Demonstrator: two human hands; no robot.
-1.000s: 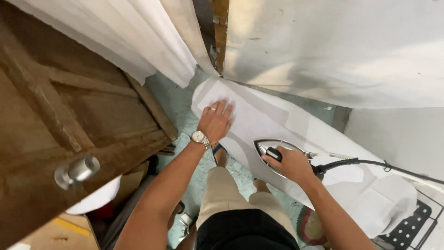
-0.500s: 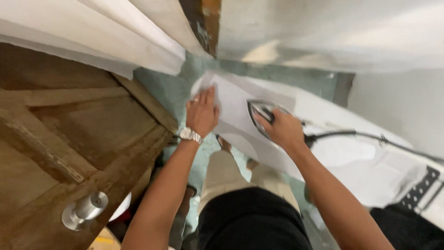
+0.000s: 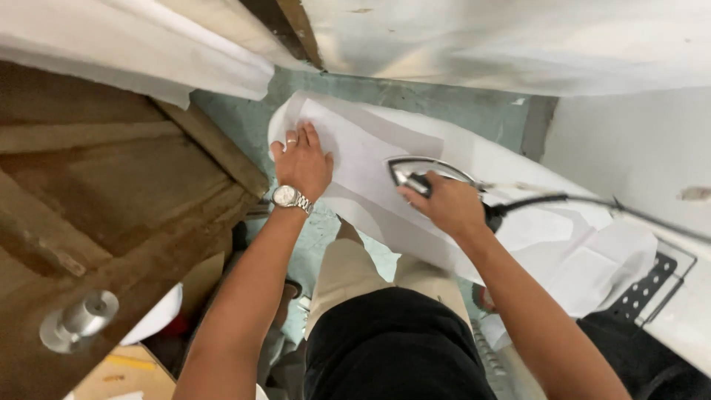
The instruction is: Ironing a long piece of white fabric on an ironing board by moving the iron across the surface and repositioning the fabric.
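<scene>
My right hand, closed around the handle of the iron, has carried it up the ironing board toward the rounded nose since a second ago, so the pressing now reaches the far part of the white cloth. My left hand, fingers spread and flat, has stayed pinning the cloth at the nose, just left of the iron. Little board remains beyond the iron's tip before the edge drops to the green floor. A wooden door crowds the board's left side; the black cord trails away along the board to the right.
</scene>
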